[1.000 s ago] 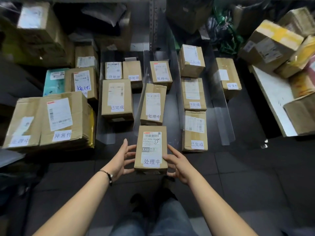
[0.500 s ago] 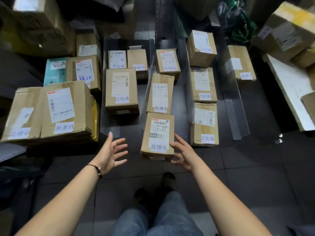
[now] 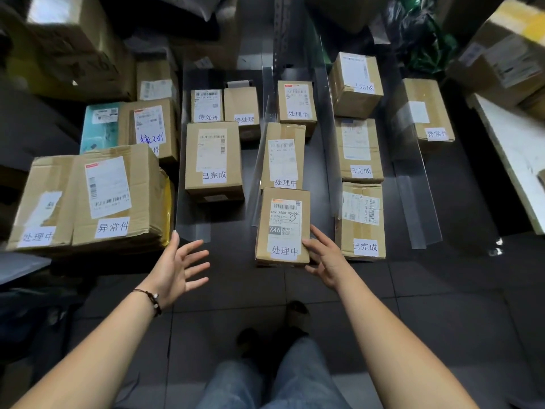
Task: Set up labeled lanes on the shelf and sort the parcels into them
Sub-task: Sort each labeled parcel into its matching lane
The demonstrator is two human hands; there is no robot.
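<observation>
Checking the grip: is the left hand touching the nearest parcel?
No, the left hand hovers open, clear of the parcel.

The big carton (image 3: 59,45) at the top left and the yellow-taped carton (image 3: 510,54) at the top right are both smeared with blur and cut by the picture's edges, and the white board (image 3: 513,143) runs out past the right edge. The teal box (image 3: 98,125) has its lower part hidden behind the large parcel (image 3: 118,196) marked 异常件, which also covers most of the lower sticker on the handwritten parcel (image 3: 153,128). The fine print on every shipping label is too small to read
</observation>
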